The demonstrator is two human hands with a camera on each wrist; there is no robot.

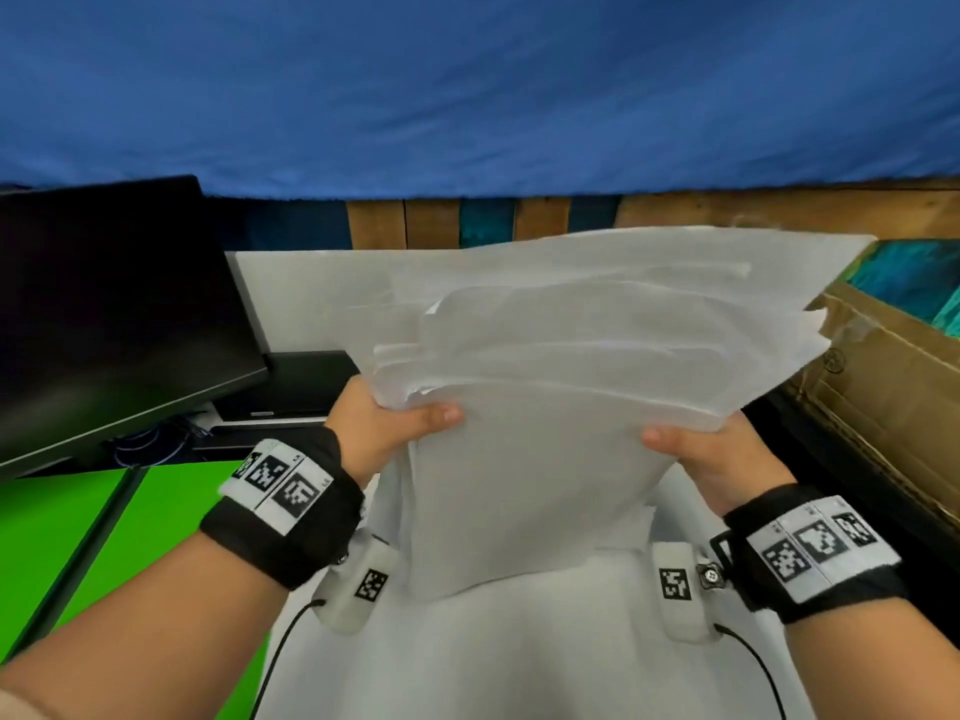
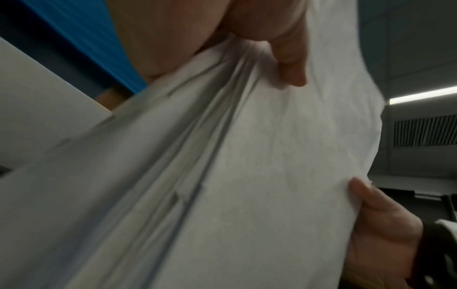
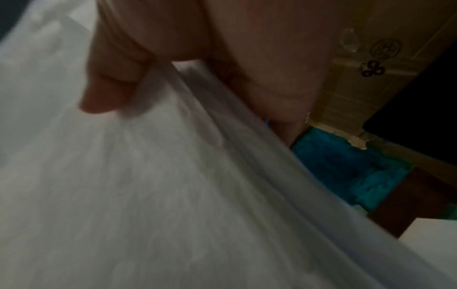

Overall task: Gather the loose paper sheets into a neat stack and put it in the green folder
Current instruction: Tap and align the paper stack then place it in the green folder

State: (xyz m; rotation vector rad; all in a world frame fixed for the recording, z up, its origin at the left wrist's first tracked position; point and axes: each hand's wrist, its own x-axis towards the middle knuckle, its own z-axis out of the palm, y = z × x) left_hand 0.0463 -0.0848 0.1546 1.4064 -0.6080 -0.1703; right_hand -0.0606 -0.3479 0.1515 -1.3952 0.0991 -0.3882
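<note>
The left hand point(image 1: 387, 426) and the right hand point(image 1: 698, 459) each clamp thumb and fingers on one side of the paper sheets point(image 1: 561, 387), held above the white table point(image 1: 519, 657), probably to align the uneven edges before the green folder point(image 1: 156, 522) at the left.

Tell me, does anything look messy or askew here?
Yes. The paper stack, gripped by the left hand and right hand, is fanned out: sheet edges are staggered and corners stick out, so it isn't neat.
</note>
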